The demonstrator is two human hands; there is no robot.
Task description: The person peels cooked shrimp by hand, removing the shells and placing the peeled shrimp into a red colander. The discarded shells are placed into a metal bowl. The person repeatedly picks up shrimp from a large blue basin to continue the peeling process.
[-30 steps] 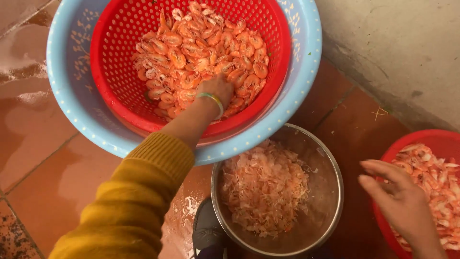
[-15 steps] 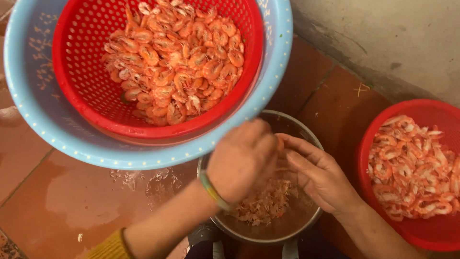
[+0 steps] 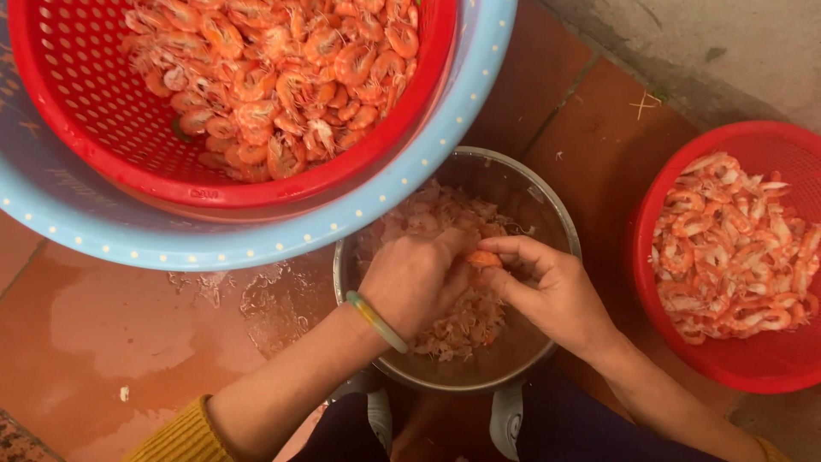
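Two hands meet just below the centre of the frame, both pinching one orange shrimp [image 3: 484, 257] between them. The left hand [image 3: 413, 282], with a pale bangle [image 3: 377, 321] at the wrist, is curled nearly closed around the shrimp's near end; the right hand [image 3: 547, 291] grips the other end with bent fingertips. Directly beneath them sits a steel bowl [image 3: 560, 224] holding a heap of pale shells [image 3: 445, 218]. Overlapping its upper left rim is a blue basin [image 3: 410, 184] dotted white, carrying a red perforated colander [image 3: 111, 128] piled with whole shrimp [image 3: 274, 77]. At the right edge, well apart from the bowl, a red basket [image 3: 774, 364] holds peeled shrimp [image 3: 735, 248]. Everything stands on a floor of terracotta tiles [image 3: 94, 325], wet and glistening at lower left, meeting a grey concrete wall [image 3: 735, 43] at upper right.
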